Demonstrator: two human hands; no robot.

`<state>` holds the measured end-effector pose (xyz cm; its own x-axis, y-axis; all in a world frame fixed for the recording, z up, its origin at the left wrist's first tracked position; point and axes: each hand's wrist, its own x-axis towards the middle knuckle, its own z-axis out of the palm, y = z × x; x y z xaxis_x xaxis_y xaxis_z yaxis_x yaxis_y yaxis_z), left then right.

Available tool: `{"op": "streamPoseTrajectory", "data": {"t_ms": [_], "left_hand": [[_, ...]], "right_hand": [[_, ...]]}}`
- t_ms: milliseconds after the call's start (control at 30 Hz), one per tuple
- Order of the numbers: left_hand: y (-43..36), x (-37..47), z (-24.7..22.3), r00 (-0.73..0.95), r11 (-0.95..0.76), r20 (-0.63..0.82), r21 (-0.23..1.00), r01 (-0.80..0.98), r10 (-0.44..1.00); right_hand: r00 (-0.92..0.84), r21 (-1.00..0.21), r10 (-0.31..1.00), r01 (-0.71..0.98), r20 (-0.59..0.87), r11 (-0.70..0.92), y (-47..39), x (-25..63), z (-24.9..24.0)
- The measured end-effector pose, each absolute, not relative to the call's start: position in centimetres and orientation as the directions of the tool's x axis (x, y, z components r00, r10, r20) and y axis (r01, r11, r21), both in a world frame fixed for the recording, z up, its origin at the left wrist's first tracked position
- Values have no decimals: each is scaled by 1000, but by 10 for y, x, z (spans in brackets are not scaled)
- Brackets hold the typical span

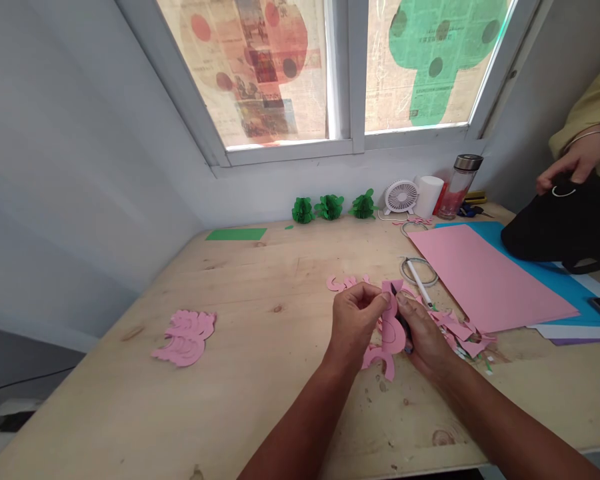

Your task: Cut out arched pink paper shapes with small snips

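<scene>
Over the knotty wooden worktop (260, 380), right of centre, our left grip (356, 323) pinches a round-lobed pink paper piece (391, 337); our right grip (427, 337) clasps a dark tool (393, 289), probably scissors, mostly hidden. Curvy pink cutouts (187, 338) lie left, ragged scraps (461, 329) right. Far back stand three crinkled green paper shapes (331, 207).

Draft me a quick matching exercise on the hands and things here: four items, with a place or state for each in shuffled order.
1. left hand
2. right hand
3. fan
4. flat green paper

A. white, standing below the window
B. gripping dark-handled scissors
C. left of the green folded ornaments
D. pinching pink paper

Pairs: 1-D; 2-B; 3-A; 4-C
</scene>
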<state>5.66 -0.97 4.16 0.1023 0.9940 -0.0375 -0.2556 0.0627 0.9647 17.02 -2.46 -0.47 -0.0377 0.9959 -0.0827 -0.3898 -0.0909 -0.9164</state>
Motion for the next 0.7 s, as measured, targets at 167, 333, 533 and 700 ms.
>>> {"op": "streamPoseTrajectory", "data": {"t_ms": [167, 333, 533, 700], "left_hand": [[-11, 56, 42, 108, 59, -32, 964, -258, 994], [-12, 56, 40, 89, 46, -23, 963, -265, 996], [-11, 56, 42, 84, 51, -30, 961, -271, 996], [-10, 57, 44, 83, 64, -43, 960, -274, 996]], "right_hand": [[-34, -912, 996, -401, -86, -92, -24, 170, -5], [-61, -905, 994, -413, -88, -106, -23, 171, -7], [-63, -908, 995, -409, -73, -92, -22, 170, -8], [-36, -919, 997, -386, -73, -81, -23, 170, -7]]}}
